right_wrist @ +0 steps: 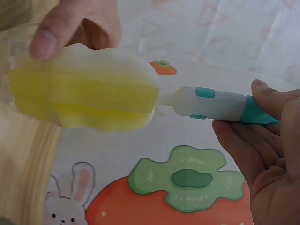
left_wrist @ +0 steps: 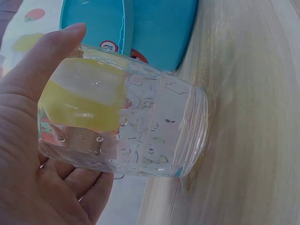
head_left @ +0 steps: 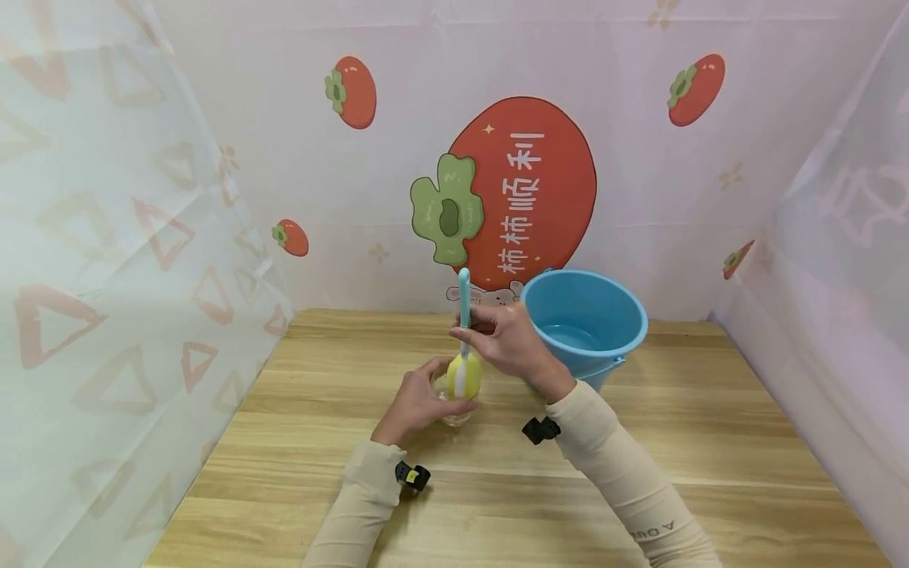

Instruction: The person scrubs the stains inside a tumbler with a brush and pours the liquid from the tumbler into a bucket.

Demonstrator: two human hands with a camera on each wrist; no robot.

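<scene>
My left hand (head_left: pixel 417 404) grips a clear glass cup (left_wrist: pixel 161 124) around its rim end, thumb on one side and fingers on the other. The cup stands on the wooden table, with water drops on its wall. My right hand (head_left: pixel 517 341) pinches the teal and white handle of a sponge cup brush (right_wrist: pixel 215 104) between thumb and fingers. The brush stands upright with its yellow and white sponge head (head_left: pixel 465 377) pointing down. Through the glass in the left wrist view, the lower part of the sponge shows inside the cup; the upper part sticks out.
A blue bucket (head_left: pixel 582 347) with a handle stands behind my right hand at the table's back. The wooden table (head_left: pixel 284 473) is bordered by white cloth walls (head_left: pixel 298 158) printed with persimmons. In the left wrist view, a wet patch (left_wrist: pixel 208 56) shows on the wood near the cup.
</scene>
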